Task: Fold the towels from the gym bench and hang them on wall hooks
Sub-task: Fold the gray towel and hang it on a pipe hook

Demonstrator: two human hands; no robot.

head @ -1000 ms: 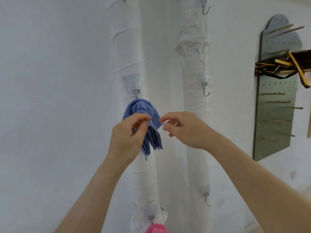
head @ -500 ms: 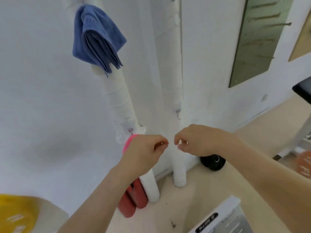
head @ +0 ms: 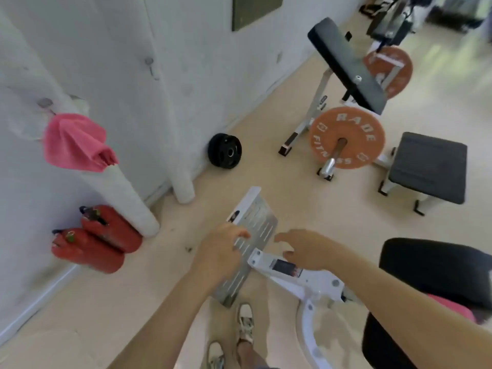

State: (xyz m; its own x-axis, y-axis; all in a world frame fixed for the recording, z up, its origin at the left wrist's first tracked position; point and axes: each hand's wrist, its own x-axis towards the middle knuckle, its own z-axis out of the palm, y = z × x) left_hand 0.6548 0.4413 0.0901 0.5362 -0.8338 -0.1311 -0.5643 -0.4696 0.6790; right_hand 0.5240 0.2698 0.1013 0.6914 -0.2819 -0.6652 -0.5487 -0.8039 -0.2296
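A folded pink towel (head: 76, 142) hangs from a hook (head: 45, 103) on the white wrapped pillar at the left. A bare hook (head: 150, 62) sits on the second pillar, further right. My left hand (head: 221, 251) and my right hand (head: 306, 249) hover low over the floor and a metal footplate (head: 253, 235), both with loose, spread fingers and nothing in them. A black padded bench (head: 436, 265) lies at the lower right, with a pink cloth (head: 450, 307) showing at its edge behind my right forearm. The blue towel is out of view.
Two red fire extinguishers (head: 101, 241) lie against the wall at the left. A black weight plate (head: 225, 154) leans on the wall. An orange plate (head: 347, 138) on a bar, an inclined bench (head: 346, 65) and a black seat pad (head: 428, 166) stand ahead right. My shoes (head: 245, 323) show below.
The view has swung down and right from the hung blue towel to the floor and benches. Both hands left the towel, dropped low and opened their fingers.
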